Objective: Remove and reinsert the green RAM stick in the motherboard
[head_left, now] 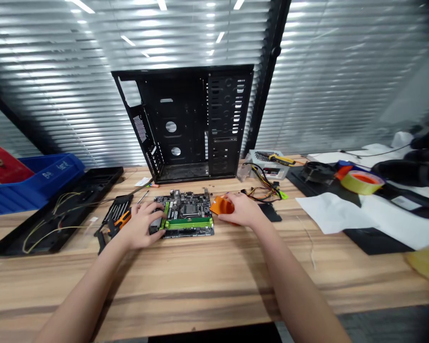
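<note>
motherboard (186, 220): flat rectangular circuit board lying on the wooden surface (200, 281) between the two grips. long axis left to right; green slots run along its near edge, square metal socket at centre. board print too small to read.
left hand (142, 225): fingers bent over the board's left end; cannot tell if the grip is clamped.
right hand (241, 210): grip closed on a glossy orange plastic piece (221, 206), just right of the board.
screwdriver set (116, 210): just left of the left grip.
open black metal case (189, 124): upright, beyond both grips.
</note>
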Available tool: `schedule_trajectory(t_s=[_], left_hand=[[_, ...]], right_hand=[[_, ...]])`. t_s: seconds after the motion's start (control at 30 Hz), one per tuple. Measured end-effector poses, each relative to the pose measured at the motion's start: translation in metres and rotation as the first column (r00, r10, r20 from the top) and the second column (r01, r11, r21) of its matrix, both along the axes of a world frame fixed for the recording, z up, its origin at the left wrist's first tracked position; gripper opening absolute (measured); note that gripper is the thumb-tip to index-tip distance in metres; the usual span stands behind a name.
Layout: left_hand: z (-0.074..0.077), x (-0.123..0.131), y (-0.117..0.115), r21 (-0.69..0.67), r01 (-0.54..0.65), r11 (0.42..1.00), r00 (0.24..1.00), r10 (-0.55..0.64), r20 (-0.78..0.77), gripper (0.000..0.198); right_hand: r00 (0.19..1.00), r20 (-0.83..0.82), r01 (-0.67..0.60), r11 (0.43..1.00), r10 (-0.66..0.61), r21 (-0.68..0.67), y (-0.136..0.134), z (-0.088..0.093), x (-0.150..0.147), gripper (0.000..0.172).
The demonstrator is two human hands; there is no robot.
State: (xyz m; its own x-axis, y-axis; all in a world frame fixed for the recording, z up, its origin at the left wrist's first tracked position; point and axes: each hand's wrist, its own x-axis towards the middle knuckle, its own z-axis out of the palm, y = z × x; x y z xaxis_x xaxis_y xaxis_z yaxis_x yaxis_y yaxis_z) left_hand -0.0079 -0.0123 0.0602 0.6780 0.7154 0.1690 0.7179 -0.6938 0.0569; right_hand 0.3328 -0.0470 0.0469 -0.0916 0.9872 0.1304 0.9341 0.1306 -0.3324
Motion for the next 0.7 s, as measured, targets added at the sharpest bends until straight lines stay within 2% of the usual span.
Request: schedule_trajectory(t_s=[0.1, 0.17, 0.27, 0.37, 0.47, 0.57, 0.63, 0.7], left_hand=[[-0.002, 0.0, 0.0, 0.024, 0.016, 1.0, 1.0, -0.017, 0.02, 0.034], [-0.003, 0.001, -0.002, 0.047, 0.041, 0.998, 0.997, -0.043, 0.058, 0.04], [-0.004, 0.007, -0.007, 0.097, 0.09, 0.991, 0.987, -0.102, 0.125, 0.052], [-0.004, 0.016, -0.017, 0.185, 0.119, 0.975, 0.971, -0.153, 0.181, 0.067], [-0.004, 0.027, -0.031, 0.295, 0.126, 0.947, 0.957, -0.194, 0.217, 0.084], [-0.005, 0.035, -0.044, 0.364, 0.112, 0.925, 0.941, -0.216, 0.259, 0.096], [-0.006, 0.04, -0.051, 0.385, 0.108, 0.917, 0.923, -0.237, 0.305, 0.103], [-0.007, 0.042, -0.056, 0.396, 0.106, 0.912, 0.899, -0.258, 0.355, 0.109]], right_hand=[[0.966, -0.253, -0.031, 0.998, 0.044, 0.057, 0.001, -0.002, -0.003, 0.06], [0.885, -0.457, -0.059, 0.995, 0.091, 0.083, 0.002, -0.002, -0.009, 0.058], [0.676, -0.726, -0.098, 0.992, 0.126, 0.082, 0.001, 0.0, -0.023, 0.059], [0.382, -0.914, -0.173, 0.982, 0.135, 0.072, -0.003, 0.004, -0.04, 0.057], [0.065, -0.994, -0.268, 0.961, 0.09, 0.07, -0.01, 0.007, -0.059, 0.053], [-0.19, -0.981, -0.35, 0.936, -0.039, 0.03, -0.019, 0.006, -0.079, 0.054], [-0.288, -0.949, -0.376, 0.927, -0.129, -0.012, -0.026, 0.004, -0.091, 0.054], [-0.329, -0.921, -0.424, 0.904, -0.209, -0.054, -0.033, 0.002, -0.1, 0.054]])
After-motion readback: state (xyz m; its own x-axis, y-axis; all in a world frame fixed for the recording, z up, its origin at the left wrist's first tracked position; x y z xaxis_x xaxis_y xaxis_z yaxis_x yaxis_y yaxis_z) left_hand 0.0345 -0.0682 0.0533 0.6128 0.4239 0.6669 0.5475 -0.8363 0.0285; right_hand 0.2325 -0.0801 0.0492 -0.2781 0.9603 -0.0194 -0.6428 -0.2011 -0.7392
